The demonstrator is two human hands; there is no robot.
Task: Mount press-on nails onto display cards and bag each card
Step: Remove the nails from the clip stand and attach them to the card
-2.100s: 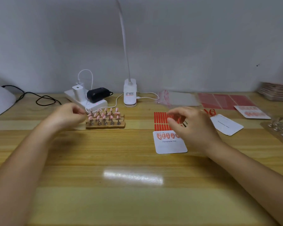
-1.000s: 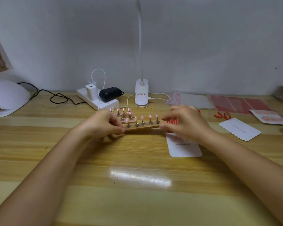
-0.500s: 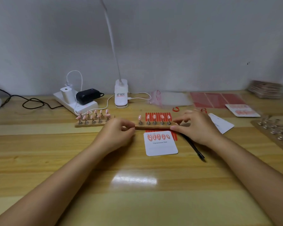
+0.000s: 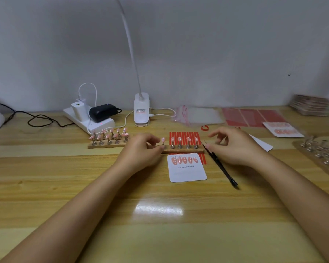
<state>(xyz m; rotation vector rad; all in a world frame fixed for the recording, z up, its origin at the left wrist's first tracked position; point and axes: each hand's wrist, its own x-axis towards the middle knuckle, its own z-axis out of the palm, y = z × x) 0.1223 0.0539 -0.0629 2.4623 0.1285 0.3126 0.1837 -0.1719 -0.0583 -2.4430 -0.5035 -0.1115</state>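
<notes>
Left hand (image 4: 141, 150): fingertips pinch wooden nail strip (image 4: 180, 149) end, frame centre.
Right hand (image 4: 234, 147): fingers loosely curled, empty.
Risk: jolted strip may topple nails.

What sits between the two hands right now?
Head view: the wooden strip with five nails on stands spans from left hand toward right hand.

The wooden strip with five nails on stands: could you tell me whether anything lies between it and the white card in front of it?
Nothing visible does. The wooden strip sits just behind the white card, over the red sticker sheet. The black tweezers lie beside the card, to its right.
</notes>
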